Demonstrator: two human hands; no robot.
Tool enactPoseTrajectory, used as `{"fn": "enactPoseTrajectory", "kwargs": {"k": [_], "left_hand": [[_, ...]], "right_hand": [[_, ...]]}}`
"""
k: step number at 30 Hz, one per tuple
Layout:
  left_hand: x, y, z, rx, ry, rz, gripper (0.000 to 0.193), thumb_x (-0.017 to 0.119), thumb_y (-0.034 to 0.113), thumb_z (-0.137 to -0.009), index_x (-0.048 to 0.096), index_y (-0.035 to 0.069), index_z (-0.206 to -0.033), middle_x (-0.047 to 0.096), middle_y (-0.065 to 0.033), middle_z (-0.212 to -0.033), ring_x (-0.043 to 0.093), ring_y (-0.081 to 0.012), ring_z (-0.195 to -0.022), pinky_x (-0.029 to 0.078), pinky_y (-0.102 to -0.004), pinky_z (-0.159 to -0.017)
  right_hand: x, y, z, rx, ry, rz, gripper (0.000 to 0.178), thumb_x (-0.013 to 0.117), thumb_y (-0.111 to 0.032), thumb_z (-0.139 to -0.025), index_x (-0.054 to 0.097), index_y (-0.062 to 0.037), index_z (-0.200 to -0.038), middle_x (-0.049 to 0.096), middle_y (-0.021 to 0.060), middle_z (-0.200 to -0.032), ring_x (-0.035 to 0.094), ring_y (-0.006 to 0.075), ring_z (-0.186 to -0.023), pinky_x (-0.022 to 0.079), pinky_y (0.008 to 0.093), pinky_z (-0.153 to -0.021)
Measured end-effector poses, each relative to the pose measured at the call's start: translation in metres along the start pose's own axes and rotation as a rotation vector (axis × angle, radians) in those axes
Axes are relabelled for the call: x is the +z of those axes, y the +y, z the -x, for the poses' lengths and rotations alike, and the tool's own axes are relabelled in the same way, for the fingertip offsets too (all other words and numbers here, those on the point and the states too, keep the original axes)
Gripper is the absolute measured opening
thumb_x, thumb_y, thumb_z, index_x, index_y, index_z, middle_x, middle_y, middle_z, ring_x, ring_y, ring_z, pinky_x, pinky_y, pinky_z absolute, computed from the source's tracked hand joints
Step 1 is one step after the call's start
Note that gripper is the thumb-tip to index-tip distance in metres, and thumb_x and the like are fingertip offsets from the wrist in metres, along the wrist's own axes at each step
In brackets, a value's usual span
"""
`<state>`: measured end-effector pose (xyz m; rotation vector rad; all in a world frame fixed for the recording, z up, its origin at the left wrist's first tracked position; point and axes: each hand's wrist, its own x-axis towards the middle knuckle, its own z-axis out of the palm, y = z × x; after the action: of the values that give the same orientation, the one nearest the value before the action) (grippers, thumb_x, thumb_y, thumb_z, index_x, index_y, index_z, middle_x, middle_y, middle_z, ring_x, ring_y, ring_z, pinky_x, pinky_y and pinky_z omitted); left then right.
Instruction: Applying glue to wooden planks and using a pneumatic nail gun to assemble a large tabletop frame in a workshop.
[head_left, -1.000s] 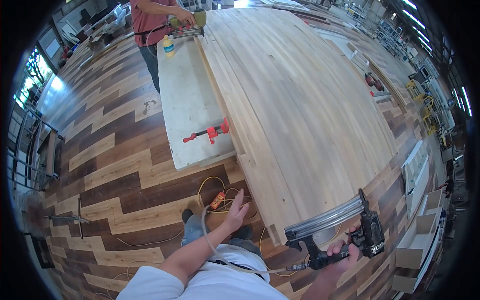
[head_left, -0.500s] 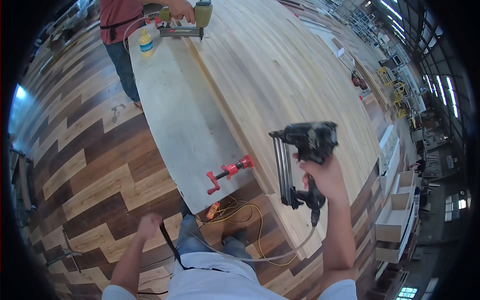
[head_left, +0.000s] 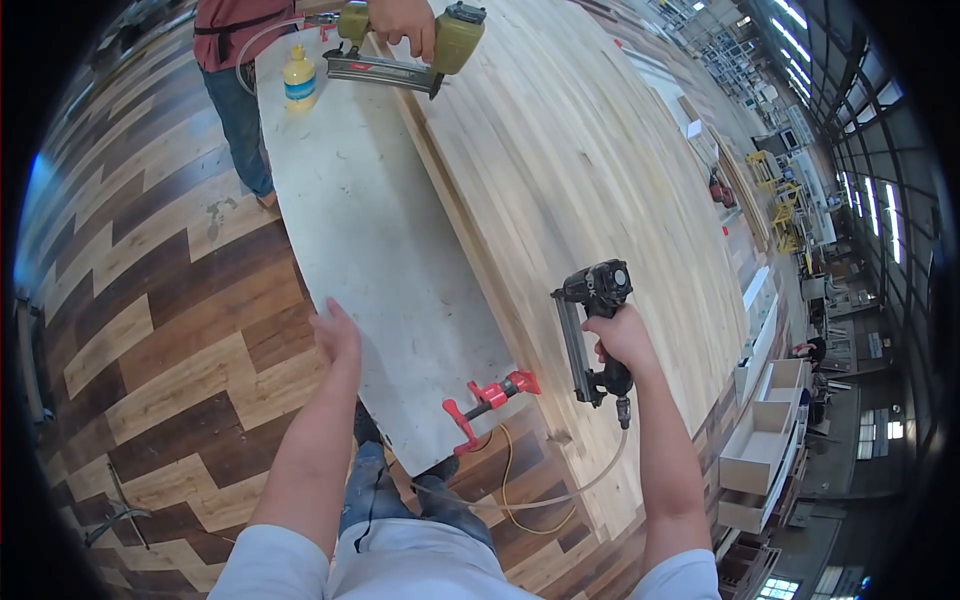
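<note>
Smooth wood panel (head_left: 600, 200); metal magazine (head_left: 576, 350) on nail gun (head_left: 604, 284).

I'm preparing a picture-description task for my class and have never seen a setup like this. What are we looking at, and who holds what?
There is no robot here: a person works with bare hands. A wide fisheye camera on their head looks down, so straight edges bend.

The right hand grips a black nail gun over a large wooden panel. The left hand is by the edge of a pale tabletop; whether it touches is unclear.

On that tabletop stands a yellow bottle, and a red clamp meets the panel's side. At the top, another worker's hand holds a green nail gun.
</note>
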<state>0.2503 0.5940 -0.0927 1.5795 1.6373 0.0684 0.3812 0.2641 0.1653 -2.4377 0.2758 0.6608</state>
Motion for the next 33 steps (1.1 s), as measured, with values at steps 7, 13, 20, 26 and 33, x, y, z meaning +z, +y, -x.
{"fn": "enactPoseTrajectory", "kwargs": {"k": [7, 13, 20, 26, 33], "left_hand": [[0.008, 0.000, 0.003, -0.029, 0.136, -0.029, 0.064, 0.039, 0.057, -0.094, 0.046, 0.002, -0.125, 0.063, -0.0249, -0.116, 0.059, -0.0425, -0.109, 0.045, -0.0515, -0.091], [0.013, -0.006, -0.004, -0.059, 0.120, -0.056, 0.064, 0.039, 0.057, -0.094, 0.047, 0.002, -0.125, 0.060, -0.0241, -0.120, 0.057, -0.0411, -0.112, 0.044, -0.0497, -0.094], [0.011, 0.002, 0.001, -0.037, 0.113, -0.103, 0.063, 0.038, 0.057, -0.094, 0.048, 0.002, -0.123, 0.060, -0.0220, -0.122, 0.059, -0.0394, -0.111, 0.045, -0.0468, -0.094], [0.014, -0.002, 0.001, -0.022, 0.120, -0.083, 0.065, 0.038, 0.057, -0.094, 0.045, 0.003, -0.130, 0.059, -0.0223, -0.125, 0.058, -0.0390, -0.112, 0.045, -0.0457, -0.096], [-0.005, 0.003, 0.006, -0.070, 0.070, -0.103, 0.065, 0.038, 0.057, -0.094, 0.047, 0.004, -0.130, 0.060, -0.0224, -0.123, 0.058, -0.0376, -0.113, 0.045, -0.0458, -0.096]], "right_hand": [[0.005, -0.039, -0.007, -0.122, -0.079, 0.056, 0.019, 0.064, -0.012, -0.077, 0.067, 0.0012, -0.090, 0.059, 0.0075, -0.059, 0.057, 0.0147, -0.047, 0.048, 0.0303, -0.045], [0.030, -0.069, -0.033, -0.116, -0.128, 0.096, 0.017, 0.065, -0.013, -0.077, 0.063, 0.0023, -0.085, 0.058, 0.0077, -0.059, 0.057, 0.0147, -0.047, 0.048, 0.0312, -0.045], [0.018, -0.112, -0.075, -0.205, -0.054, 0.052, 0.021, 0.066, -0.014, -0.077, 0.064, 0.0033, -0.088, 0.058, 0.0084, -0.057, 0.058, 0.0171, -0.044, 0.047, 0.0318, -0.042], [0.027, -0.172, -0.130, -0.243, -0.070, 0.039, 0.023, 0.064, -0.012, -0.075, 0.060, 0.0043, -0.091, 0.057, 0.0093, -0.063, 0.054, 0.0164, -0.044, 0.047, 0.0332, -0.042], [0.031, -0.179, -0.112, -0.260, -0.047, 0.102, 0.026, 0.069, -0.017, -0.072, 0.064, 0.0017, -0.090, 0.057, 0.0066, -0.064, 0.056, 0.0151, -0.049, 0.047, 0.0315, -0.044]]}}
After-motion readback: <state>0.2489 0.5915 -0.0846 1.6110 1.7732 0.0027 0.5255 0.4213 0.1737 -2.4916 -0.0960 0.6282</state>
